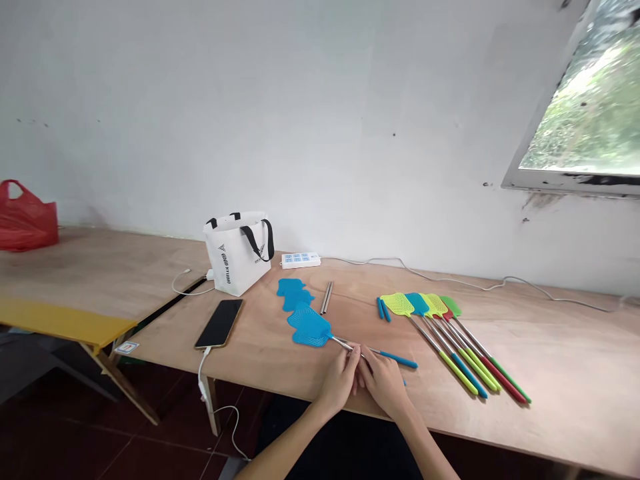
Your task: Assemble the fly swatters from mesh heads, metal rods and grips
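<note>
Close to the table's front edge, my left hand (pixel 340 381) and my right hand (pixel 384 385) meet with fingers closed around the thin metal rod of a blue fly swatter (pixel 311 324). Its perforated head points away to the left. From beyond my right hand a blue handle (pixel 399 360) on a metal rod sticks out, lying on the table. A small blue tip shows beside my right hand, its other part hidden. Behind the held swatter lie more blue swatter heads (pixel 297 299), overlapping. Two metal tubes (pixel 327 298) and two short blue grips (pixel 383 310) rest farther back.
Several fly swatters (pixel 450 353) in yellow, blue, red and green lie fanned at right. To the left are a phone (pixel 220 324) on a cable and a white bag (pixel 237 257). A power strip (pixel 300 259) sits by the wall; a red bag (pixel 27 220) stands far left.
</note>
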`<state>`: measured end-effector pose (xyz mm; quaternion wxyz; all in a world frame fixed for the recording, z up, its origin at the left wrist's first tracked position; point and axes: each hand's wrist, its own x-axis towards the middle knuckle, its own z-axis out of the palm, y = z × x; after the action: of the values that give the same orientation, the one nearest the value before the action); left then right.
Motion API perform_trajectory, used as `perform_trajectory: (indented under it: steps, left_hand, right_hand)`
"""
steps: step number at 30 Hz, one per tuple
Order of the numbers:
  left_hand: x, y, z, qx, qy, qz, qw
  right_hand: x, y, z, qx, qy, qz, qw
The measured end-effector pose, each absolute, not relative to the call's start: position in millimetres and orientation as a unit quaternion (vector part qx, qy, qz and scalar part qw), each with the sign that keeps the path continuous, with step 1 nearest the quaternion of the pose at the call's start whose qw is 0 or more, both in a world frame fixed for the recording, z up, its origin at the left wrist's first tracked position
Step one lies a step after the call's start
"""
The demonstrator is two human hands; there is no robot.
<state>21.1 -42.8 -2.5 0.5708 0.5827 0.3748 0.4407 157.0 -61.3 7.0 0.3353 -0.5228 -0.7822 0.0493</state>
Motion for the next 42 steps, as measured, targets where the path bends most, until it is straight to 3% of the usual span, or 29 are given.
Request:
perform_trajectory:
  steps: [9, 20, 31, 42]
  left_hand:
    - [20, -41, 6, 0.495, 0.355, 0.539, 0.581]
    - [-13, -27, 47, 0.392, 0.363, 0.66, 0.528]
    - [-114, 20, 87, 0.291, 0.33, 0.796, 0.416]
    - [-105, 12, 93, 0.347, 0.324, 0.788, 0.392]
  right_hand:
    - [157, -60, 6, -0.518, -0.779, 0.049, 0.35]
    - [181, -60, 18, -0.57, -0.772, -0.068, 0.275]
    - [286, -53, 19, -0.559, -0.763, -0.034, 0.323]
    - [300, -65, 26, -0.611, -0.718, 0.062, 0.328]
